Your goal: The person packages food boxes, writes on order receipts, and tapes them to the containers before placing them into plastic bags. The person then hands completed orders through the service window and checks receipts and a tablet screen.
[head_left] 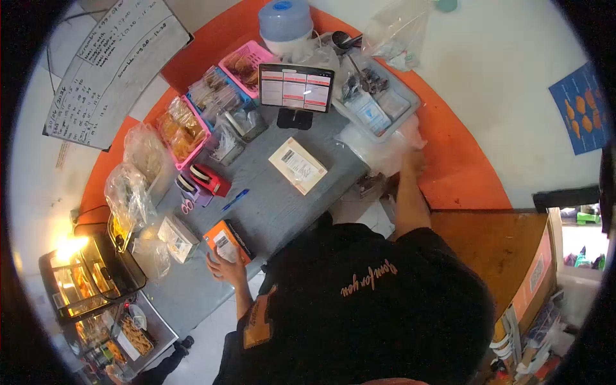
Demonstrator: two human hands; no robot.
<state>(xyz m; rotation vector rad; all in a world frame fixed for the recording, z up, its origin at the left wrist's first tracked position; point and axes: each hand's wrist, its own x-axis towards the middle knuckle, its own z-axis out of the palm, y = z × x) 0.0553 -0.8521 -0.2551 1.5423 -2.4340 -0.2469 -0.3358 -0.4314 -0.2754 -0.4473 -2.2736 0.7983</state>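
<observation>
My left hand (226, 266) rests against the lower left edge of an orange box (239, 242) with a white label, its fingers spread. Out to the right, my right hand (414, 163) is at a clear plastic bag (383, 146) below a grey bin; its fingers are partly hidden and too unclear to make out. A cream box (298, 165) with a printed label lies flat on the grey table (256, 192). To the left of the orange box is a white box (178, 239). A blue pen (235, 199) lies between the boxes.
A tablet (296, 88) stands at the back, beside a grey bin (410, 106) of packets. Pink baskets (204, 133) and plastic bags (131, 199) line the left side, near red and purple tape dispensers (215, 184). A lit food warmer (131, 266) stands at far left.
</observation>
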